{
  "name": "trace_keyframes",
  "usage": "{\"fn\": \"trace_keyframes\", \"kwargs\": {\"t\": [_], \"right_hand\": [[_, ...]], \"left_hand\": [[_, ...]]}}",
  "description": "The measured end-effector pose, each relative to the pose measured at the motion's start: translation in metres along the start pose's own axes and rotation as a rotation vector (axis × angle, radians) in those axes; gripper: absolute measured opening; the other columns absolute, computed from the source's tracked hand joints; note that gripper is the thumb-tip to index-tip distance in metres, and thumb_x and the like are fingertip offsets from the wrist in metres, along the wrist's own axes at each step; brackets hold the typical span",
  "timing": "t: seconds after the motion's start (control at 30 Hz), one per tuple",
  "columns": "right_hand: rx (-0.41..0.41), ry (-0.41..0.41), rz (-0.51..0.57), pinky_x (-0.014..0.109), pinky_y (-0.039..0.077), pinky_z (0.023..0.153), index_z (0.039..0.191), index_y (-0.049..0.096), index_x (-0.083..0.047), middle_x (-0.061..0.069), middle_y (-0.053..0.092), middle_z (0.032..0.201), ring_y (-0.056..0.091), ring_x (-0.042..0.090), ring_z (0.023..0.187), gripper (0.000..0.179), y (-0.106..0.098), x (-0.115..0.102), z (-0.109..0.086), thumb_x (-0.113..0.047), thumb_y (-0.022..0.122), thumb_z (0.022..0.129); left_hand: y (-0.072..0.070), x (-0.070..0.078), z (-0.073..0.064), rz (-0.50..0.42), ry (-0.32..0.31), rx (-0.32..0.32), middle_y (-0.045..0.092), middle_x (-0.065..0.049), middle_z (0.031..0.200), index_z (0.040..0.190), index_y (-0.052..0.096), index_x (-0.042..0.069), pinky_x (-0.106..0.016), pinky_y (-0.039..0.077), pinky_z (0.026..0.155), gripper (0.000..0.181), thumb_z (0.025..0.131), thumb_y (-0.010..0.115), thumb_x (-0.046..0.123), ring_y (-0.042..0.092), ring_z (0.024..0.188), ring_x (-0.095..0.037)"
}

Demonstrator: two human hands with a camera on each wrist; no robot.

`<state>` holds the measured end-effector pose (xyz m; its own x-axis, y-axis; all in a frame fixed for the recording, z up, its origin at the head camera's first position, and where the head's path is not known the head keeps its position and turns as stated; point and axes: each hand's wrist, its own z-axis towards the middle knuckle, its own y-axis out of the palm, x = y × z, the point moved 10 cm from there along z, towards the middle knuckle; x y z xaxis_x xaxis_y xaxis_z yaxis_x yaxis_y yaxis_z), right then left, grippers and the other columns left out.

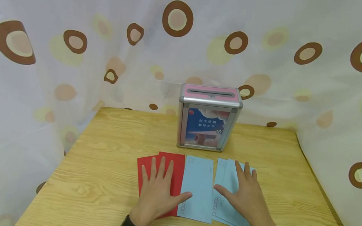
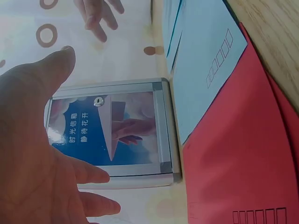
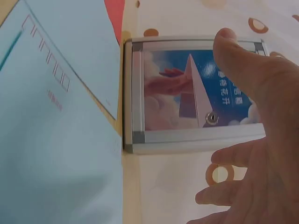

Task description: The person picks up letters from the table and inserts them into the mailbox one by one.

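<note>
Left hand (image 1: 156,195) over red envelopes (image 1: 177,175), right hand (image 1: 246,197) over blue envelopes (image 1: 226,209), each grip spread, holding nothing; those overlaps could make one pinch drag up two!

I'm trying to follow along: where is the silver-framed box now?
In the head view, the box stands right of centre, near the far edge of the table, beyond the red envelopes and blue envelopes.
</note>
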<state>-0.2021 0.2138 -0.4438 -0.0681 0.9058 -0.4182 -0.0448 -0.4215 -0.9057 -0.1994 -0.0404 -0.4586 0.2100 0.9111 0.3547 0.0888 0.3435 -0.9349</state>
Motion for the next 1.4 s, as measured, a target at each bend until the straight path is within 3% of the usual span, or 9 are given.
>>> {"fn": "trace_keyframes", "kwargs": {"t": [0.27, 0.63, 0.93, 1.23, 1.4], "right_hand": [[-0.033, 0.065, 0.001, 0.081, 0.024, 0.096, 0.154, 0.015, 0.001, 0.042, 0.009, 0.152, 0.010, 0.069, 0.129, 0.115, -0.002, 0.028, 0.008, -0.077, 0.056, 0.080], [-0.057, 0.083, -0.005, 0.084, 0.027, 0.089, 0.152, 0.012, 0.007, 0.048, 0.010, 0.147, 0.011, 0.073, 0.124, 0.117, 0.001, 0.063, 0.026, -0.075, 0.056, 0.081], [-0.148, 0.149, 0.027, 0.077, 0.032, 0.094, 0.150, 0.004, 0.012, 0.050, 0.010, 0.145, 0.021, 0.068, 0.125, 0.123, 0.015, 0.087, 0.042, -0.076, 0.055, 0.081], [-0.120, 0.095, -0.047, 0.071, 0.044, 0.085, 0.139, 0.026, 0.022, 0.051, 0.038, 0.127, 0.041, 0.065, 0.111, 0.107, 0.016, 0.099, 0.049, -0.066, 0.058, 0.087], [-0.131, 0.093, -0.052, 0.069, 0.047, 0.083, 0.137, 0.030, 0.023, 0.050, 0.034, 0.125, 0.043, 0.063, 0.107, 0.100, 0.023, 0.108, 0.051, -0.059, 0.061, 0.088]], "left_hand": [[0.002, -0.005, -0.003, -0.012, -0.008, -0.007, 0.018, -0.015, 0.161, 0.155, 0.027, 0.016, -0.073, -0.003, 0.111, 0.112, 0.072, 0.042, 0.090, 0.000, 0.145, -0.042], [0.001, -0.013, -0.003, 0.016, -0.009, 0.001, 0.021, -0.017, 0.160, 0.154, 0.028, 0.012, -0.074, 0.000, 0.110, 0.112, 0.073, 0.044, 0.088, 0.007, 0.144, -0.045], [0.001, -0.016, -0.004, -0.003, -0.013, 0.009, 0.024, -0.017, 0.159, 0.153, 0.029, 0.011, -0.075, 0.002, 0.109, 0.111, 0.074, 0.043, 0.088, 0.010, 0.143, -0.045], [0.003, -0.015, -0.005, 0.002, -0.006, 0.003, 0.025, -0.018, 0.158, 0.153, 0.030, 0.011, -0.075, 0.001, 0.109, 0.112, 0.073, 0.042, 0.089, 0.009, 0.143, -0.046], [0.006, -0.014, -0.005, 0.000, -0.009, -0.007, 0.026, -0.017, 0.158, 0.153, 0.030, 0.011, -0.075, 0.001, 0.109, 0.112, 0.073, 0.041, 0.089, 0.009, 0.143, -0.045]]}}
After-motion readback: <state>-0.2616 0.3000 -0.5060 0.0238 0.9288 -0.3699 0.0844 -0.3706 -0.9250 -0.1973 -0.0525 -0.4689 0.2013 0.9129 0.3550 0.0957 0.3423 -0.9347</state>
